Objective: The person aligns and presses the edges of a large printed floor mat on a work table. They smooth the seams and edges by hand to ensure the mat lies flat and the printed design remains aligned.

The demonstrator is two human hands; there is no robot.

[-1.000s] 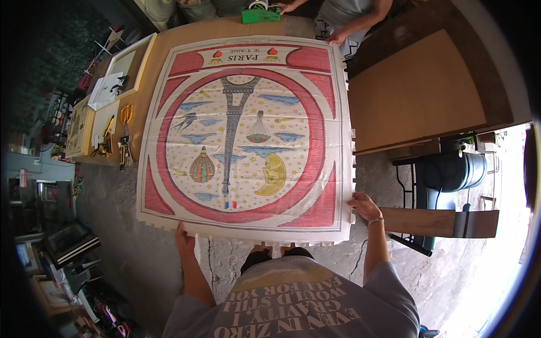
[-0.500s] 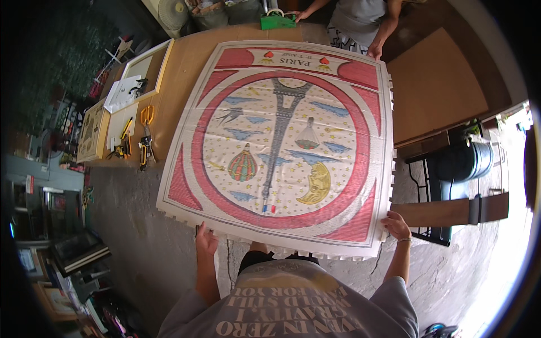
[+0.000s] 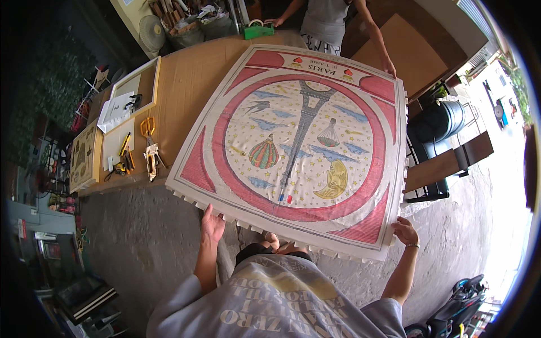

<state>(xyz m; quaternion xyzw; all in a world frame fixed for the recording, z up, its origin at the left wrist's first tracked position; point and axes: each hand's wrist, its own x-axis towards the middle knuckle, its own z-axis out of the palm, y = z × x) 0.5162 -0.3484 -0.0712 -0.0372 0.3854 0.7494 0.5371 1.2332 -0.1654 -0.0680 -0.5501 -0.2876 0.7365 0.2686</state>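
Hands gripped the big printed canvas panel (image 3: pixel 298 152) at its near edge, left hand (image 3: pixel 212 223) and right hand (image 3: pixel 406 231) wide apart, since it seemed stiff, light and unwieldy.

Big printed panel (image 3: pixel 304 146) swung clockwise & shifted right, near edge now off the table (image 3: pixel 186 84), both hands (image 3: pixel 212 224) still gripping.

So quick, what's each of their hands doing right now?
Left hand: gripping the near edge of the large printed panel.
Right hand: gripping the panel's near right corner.
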